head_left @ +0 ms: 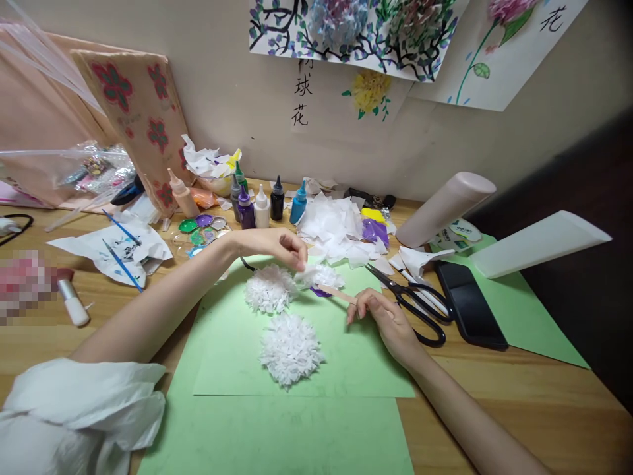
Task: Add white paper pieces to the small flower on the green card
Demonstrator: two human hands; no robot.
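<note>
My left hand (281, 247) reaches across from the left, fingers pinched on a thin piece of white tissue paper (307, 276). My right hand (383, 320) grips a flat wooden stick (336, 293), its far end at that tissue. Just behind the stick is a third, partly made white tissue-paper flower (328, 277) with a purple patch (321, 292) at its near edge. A fluffy white flower (270, 289) lies left of it, below my left hand, and another full white flower (291, 349) lies nearer me. All rest on green paper (346, 369).
Black-handled scissors (413, 297) and a phone (469, 303) lie right of my right hand. White tissue squares (331, 221) are heaped behind the flowers. Paint bottles (261, 208) stand at the back; brushes (123, 264) lie left. Two tubes (442, 211) stand at right.
</note>
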